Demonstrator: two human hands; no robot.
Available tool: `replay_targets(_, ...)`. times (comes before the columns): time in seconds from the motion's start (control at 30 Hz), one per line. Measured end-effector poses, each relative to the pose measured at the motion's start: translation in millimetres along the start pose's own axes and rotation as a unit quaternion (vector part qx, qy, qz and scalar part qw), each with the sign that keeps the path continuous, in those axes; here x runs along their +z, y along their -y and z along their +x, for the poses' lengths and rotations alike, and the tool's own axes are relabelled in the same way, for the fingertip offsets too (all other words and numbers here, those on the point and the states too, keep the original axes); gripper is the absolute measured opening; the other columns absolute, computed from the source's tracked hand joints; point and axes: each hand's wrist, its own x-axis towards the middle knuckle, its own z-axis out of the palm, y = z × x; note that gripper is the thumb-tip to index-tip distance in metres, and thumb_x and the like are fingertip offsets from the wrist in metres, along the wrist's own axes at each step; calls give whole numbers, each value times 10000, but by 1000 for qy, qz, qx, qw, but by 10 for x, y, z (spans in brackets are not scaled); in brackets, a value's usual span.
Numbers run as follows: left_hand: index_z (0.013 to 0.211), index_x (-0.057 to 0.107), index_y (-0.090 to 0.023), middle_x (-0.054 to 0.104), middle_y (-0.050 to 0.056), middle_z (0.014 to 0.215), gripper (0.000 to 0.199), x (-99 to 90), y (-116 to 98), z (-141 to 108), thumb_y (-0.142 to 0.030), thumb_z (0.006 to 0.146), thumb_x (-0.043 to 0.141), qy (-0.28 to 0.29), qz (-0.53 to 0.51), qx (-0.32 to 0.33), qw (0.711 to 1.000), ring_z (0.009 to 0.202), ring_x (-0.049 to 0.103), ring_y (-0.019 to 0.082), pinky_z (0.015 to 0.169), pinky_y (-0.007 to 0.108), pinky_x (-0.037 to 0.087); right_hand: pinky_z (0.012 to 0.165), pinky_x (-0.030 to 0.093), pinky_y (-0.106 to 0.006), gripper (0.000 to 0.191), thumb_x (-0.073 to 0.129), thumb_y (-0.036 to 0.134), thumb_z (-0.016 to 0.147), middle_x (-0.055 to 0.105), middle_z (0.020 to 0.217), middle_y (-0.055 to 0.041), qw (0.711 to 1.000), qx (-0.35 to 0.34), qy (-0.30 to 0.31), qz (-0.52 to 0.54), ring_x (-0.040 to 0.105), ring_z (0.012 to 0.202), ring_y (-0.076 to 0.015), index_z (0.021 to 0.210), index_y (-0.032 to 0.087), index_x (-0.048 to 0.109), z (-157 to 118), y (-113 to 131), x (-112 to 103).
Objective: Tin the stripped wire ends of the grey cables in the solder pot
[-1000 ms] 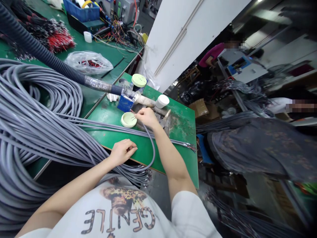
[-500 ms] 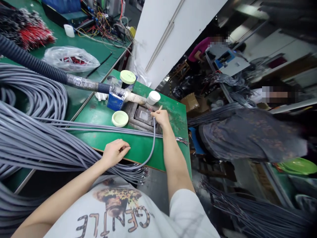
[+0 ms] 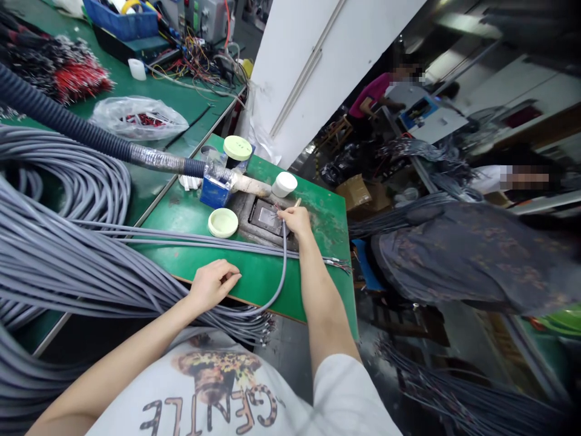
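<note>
My right hand (image 3: 295,219) is closed on the end of a grey cable (image 3: 284,260), pinching it just below its fine bare wires (image 3: 276,209). Those wires lie over the silvery square of a solder pot (image 3: 267,217) set in a grimy frame. A short pale tip shows behind the knuckles; I cannot make out what it is. From the hand, the cable curves down to a bundle of grey cables (image 3: 149,284). My left hand (image 3: 215,283) rests at the green table's front edge beside that bundle, its fingers curled with nothing visible in them.
A ribbed hose (image 3: 104,146) ends in a nozzle near the pot. Around it stand a white cup (image 3: 284,184), a pale green dish (image 3: 223,223) and a lidded jar (image 3: 237,148). Several grey cables cross the green table (image 3: 190,257). Other people sit at the right.
The view has shifted slightly, so the table and pot appear a little lower and further right. Both hands keep nearly the same pose, and the right one still grips the cable.
</note>
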Motion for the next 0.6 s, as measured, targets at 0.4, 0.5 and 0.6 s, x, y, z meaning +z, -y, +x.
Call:
replay_targets(0.4,854,657,-150,580,-19,656,338,107,-266,246,-371,630,782,-116,-489,-208,839,561,485,78,533,202,402,488,289,-238,246,689,355,699,505,573,18,888,-39,106,446,407,501,-81,550,164,646,-1450,540,93)
replay_targets(0.5,839,641,-155,583,-22,651,376,186,-410,300,-377,585,808,-132,-567,-218,783,550,492,71,529,199,405,491,291,-241,262,688,328,722,465,563,29,873,-38,110,473,398,505,-80,529,168,611,-1657,584,226)
replay_targets(0.6,756,627,-157,584,-26,627,347,225,-474,317,-382,570,814,-159,-571,-231,772,524,478,64,524,203,406,478,293,-238,307,697,333,725,435,543,38,870,-26,108,481,376,492,-76,506,168,558,-1743,575,310)
